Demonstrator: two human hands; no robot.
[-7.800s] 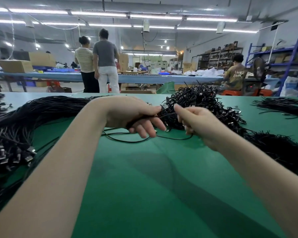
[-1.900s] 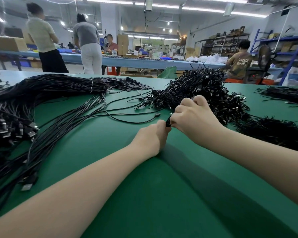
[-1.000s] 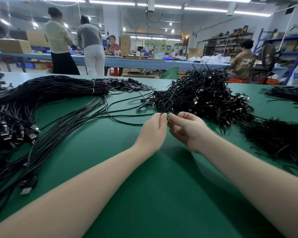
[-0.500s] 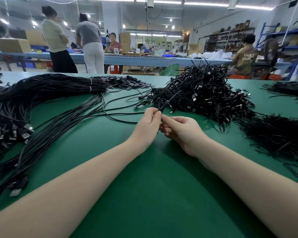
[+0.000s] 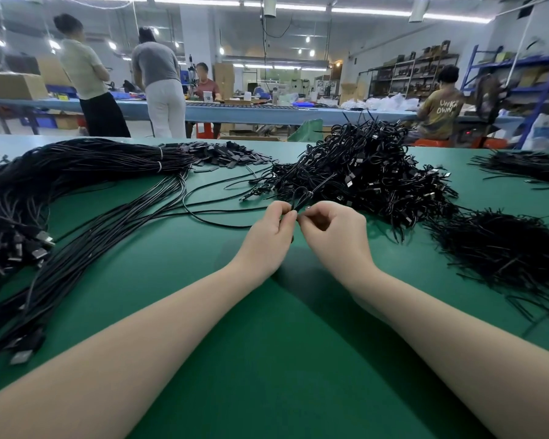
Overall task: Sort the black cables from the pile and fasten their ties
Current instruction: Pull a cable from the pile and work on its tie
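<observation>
Both hands meet over the green table (image 5: 276,359), a little in front of the pile of tangled black cables (image 5: 362,175). The left hand (image 5: 268,236) has its fingers curled, and its thumb and fingertips pinch a thin black cable loop (image 5: 300,198) that rises from the pinch toward the near edge of the pile. The right hand (image 5: 333,231) is also curled, with the thumb and forefinger closed together just beside the left fingertips, on the same cable loop (which part exactly it holds, the tie or the wire, is too small to tell). A small light metal piece shows at the top of the loop, close above the right hand.

From the left hand a single black cable (image 5: 210,218) runs in a curve on the table toward the left. On the far left lies a long bundle of straight black cables (image 5: 86,166), bound with pale bands, and its plug ends (image 5: 229,153) spread out flat toward the pile. More cables with metal connectors (image 5: 13,245) lie at the left edge. To the right of the hands, well apart from them, is a heap of thin black ties (image 5: 501,248), and another dark bunch (image 5: 526,164) lies at the far right.

Behind the table, two persons (image 5: 124,83) stand at a long blue workbench (image 5: 267,110), and one person in a brown shirt (image 5: 441,106) sits on the right.
</observation>
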